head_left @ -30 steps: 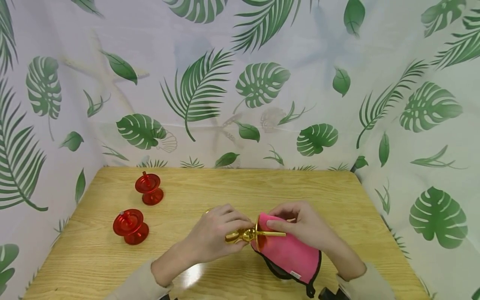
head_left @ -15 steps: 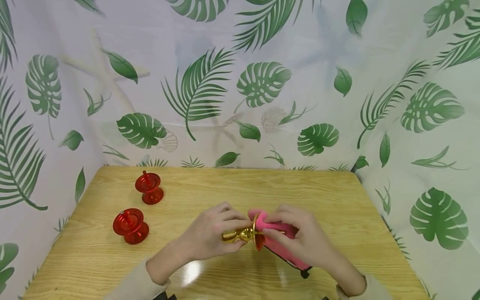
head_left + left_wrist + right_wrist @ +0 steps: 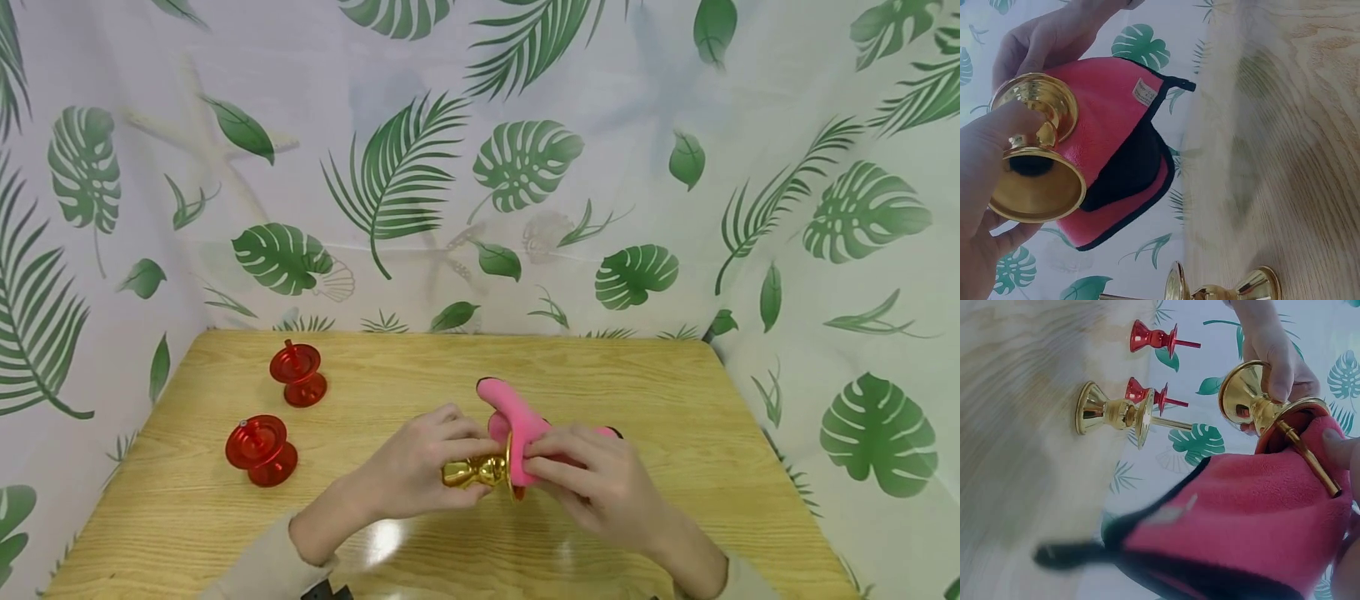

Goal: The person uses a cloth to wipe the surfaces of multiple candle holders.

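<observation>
My left hand [image 3: 420,458] grips a shiny gold candlestick [image 3: 474,472] by its waist, tipped on its side above the table. In my right hand [image 3: 611,483] is a pink cloth [image 3: 517,417] with black edging, which the fingers press against the candlestick's dish. From the right wrist view, the gold candlestick's pin [image 3: 1310,459] sticks out over the cloth, close to the right thumb [image 3: 1338,447]. The left wrist view looks into the hollow base [image 3: 1038,187] and shows the cloth's black inner side [image 3: 1129,172] and label [image 3: 1144,92].
A second gold candlestick [image 3: 1119,415] stands upright on the wooden table [image 3: 390,367]; in the head view the left hand hides it. Two red candlesticks stand at the left, one nearer [image 3: 262,450] and one farther back [image 3: 298,373]. A leaf-patterned backdrop [image 3: 450,192] surrounds the table.
The right hand has shifted the cloth from beside the pin to bunch against the dish. One cloth end now points up and away. The left hand stays nearly still.
</observation>
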Tool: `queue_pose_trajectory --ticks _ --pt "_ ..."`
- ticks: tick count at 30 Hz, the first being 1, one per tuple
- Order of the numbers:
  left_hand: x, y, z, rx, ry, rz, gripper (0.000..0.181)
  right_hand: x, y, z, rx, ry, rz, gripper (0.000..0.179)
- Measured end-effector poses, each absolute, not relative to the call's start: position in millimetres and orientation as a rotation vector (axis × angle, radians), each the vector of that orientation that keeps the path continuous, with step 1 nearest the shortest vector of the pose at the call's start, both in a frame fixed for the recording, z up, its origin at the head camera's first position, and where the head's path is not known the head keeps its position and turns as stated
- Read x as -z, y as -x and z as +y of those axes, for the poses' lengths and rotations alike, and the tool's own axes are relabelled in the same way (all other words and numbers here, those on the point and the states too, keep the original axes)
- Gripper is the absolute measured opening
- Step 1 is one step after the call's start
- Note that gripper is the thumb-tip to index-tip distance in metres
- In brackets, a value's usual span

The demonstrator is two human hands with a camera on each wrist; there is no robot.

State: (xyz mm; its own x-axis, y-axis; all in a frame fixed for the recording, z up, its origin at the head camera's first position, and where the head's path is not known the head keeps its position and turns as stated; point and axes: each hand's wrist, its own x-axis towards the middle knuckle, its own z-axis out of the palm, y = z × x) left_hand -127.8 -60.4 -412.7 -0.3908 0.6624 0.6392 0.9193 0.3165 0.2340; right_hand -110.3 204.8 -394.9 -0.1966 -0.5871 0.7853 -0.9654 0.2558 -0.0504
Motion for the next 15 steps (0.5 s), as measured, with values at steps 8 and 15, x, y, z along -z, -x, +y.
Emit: queue_pose_trajectory --ticks 8,15 --pt "415 128 -59 0.636 1.365 -2.053 0.044 391 101 202 -1.061 -1.208 -2.261 0.011" --pt "414 125 -59 0.609 1.339 -2.101 0.041 391 97 198 -1.187 -0.996 -2.482 0.018"
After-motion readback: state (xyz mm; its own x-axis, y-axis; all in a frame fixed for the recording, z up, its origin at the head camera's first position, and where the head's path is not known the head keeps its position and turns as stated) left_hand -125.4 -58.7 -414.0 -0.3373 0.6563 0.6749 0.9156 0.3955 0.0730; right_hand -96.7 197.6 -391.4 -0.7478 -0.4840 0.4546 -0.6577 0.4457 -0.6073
